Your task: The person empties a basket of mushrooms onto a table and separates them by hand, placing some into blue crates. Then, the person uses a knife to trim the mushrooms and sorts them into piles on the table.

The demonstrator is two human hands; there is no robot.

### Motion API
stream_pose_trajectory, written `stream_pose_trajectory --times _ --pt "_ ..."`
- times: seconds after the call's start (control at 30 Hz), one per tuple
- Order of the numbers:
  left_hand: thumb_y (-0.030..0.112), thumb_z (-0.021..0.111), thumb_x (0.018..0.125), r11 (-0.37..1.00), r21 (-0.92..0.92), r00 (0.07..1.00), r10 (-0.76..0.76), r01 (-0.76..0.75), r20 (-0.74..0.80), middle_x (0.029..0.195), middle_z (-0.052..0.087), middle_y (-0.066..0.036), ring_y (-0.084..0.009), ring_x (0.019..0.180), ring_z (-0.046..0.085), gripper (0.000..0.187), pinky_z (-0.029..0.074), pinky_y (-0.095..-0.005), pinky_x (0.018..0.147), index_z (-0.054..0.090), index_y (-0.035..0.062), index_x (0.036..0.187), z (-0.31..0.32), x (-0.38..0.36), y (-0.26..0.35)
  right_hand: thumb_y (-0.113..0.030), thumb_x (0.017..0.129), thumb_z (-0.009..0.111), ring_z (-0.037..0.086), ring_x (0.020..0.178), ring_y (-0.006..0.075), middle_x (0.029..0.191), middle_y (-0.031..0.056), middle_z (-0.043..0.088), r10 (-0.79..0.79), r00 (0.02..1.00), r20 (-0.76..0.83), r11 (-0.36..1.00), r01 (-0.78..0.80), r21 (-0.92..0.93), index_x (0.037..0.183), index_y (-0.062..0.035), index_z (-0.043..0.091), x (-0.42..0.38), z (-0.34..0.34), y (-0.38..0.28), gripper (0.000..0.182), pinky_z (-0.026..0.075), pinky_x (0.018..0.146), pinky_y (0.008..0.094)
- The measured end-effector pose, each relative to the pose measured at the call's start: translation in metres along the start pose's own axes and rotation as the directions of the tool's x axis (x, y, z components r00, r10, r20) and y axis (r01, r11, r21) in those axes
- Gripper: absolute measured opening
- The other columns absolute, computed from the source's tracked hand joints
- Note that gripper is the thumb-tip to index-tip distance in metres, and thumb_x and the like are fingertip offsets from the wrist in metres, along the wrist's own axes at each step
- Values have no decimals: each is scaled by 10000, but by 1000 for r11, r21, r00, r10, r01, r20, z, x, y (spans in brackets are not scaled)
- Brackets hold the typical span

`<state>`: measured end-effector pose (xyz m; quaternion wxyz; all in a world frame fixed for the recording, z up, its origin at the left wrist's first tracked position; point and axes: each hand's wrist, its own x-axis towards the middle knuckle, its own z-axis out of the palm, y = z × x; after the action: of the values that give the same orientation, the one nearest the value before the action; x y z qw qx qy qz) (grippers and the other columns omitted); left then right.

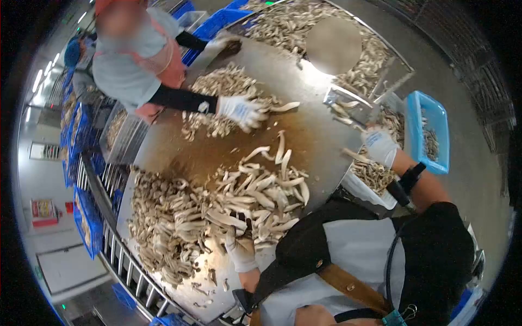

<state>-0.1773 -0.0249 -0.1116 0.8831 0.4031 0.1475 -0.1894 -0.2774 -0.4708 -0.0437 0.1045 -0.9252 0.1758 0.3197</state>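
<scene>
My left hand [241, 252], in a white glove with dark fingertips, is at the near edge of a large pile of long pale mushrooms [261, 195]. Its fingers are closed around one thick mushroom [224, 218]. Out to the right, my gloved right hand [379, 145] is above a white bin [374, 196] of mushroom pieces at the table's edge. A slim pale mushroom [357, 156] sticks out from its fingers, which are partly hidden by the back of the glove.
Across the metal table [321, 130], a co-worker's gloved hand [242, 111] rests on another mushroom heap [223, 87]. A sorting tray [272, 24] full of mushrooms lies at the back. To the right is a blue tub [443, 133]; a roller conveyor [128, 266] runs along the left.
</scene>
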Motion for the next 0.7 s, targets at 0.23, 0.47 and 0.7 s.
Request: stream_pose_trajectory --times 0.23,0.47,0.7 --pt "12 540 820 545 834 996 40 -88 79 1204 546 -155 -240 1044 554 497 467 -358 901 466 15 1312 79 -35 -9 -436 874 658 558 1038 367 1117 249 569 -640 644 -420 315 718 621 1231 45 495 61 69 -199 620 458 920 428" --pt "77 614 910 974 65 950 225 -215 -215 1111 572 -50 -172 926 604 435 544 -317 845 429 65 1303 30 -30 7 -401 877 684 539 911 160 983 120 612 -730 663 -167 232 470 851 1147 -1 514 53 9 -269 512 480 754 312" --pt "56 530 926 986 -168 955 -45 -5 -293 1131 569 -116 -203 918 560 302 514 -327 751 512 4 1223 70 -27 13 -318 955 604 606 969 233 1058 119 635 -742 639 -202 37 340 940 1159 -28 626 74 15 -249 355 473 921 379"
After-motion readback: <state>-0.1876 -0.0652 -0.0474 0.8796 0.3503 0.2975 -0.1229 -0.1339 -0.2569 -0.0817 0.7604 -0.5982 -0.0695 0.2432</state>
